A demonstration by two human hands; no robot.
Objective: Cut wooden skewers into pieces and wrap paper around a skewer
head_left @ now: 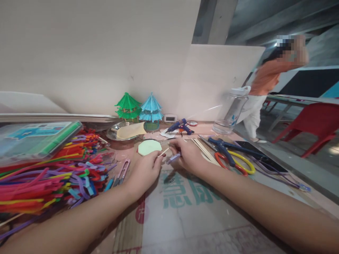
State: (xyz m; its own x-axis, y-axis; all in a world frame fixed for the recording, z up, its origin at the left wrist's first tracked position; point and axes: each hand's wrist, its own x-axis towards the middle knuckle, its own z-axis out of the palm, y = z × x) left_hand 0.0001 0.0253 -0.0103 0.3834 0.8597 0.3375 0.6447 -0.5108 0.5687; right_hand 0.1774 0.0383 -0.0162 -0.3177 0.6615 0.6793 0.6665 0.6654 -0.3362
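My left hand [149, 167] is closed, with a short thin wooden stick [164, 152] pinched between thumb and fingers. Facing it, my right hand [189, 155] is closed around a small purple piece [174, 157], whose kind I cannot make out; the fingers hide part of it. Just beyond my left hand lies a pale green octagonal piece [149, 147] with a red edge. Several wooden sticks [205, 151] lie beside my right hand. Close to my right wrist are red-handled scissors [222, 160] and dark blue-handled pliers [225, 151].
Bundled coloured pipe cleaners [34, 187] and a plastic case [39, 141] fill the left side. Behind stand green [127, 106] and blue [151, 107] paper-roofed models, a glue gun [181, 127] and a water bottle [229, 113]. A phone [259, 155] lies right. A person [267, 81] stands beyond the table.
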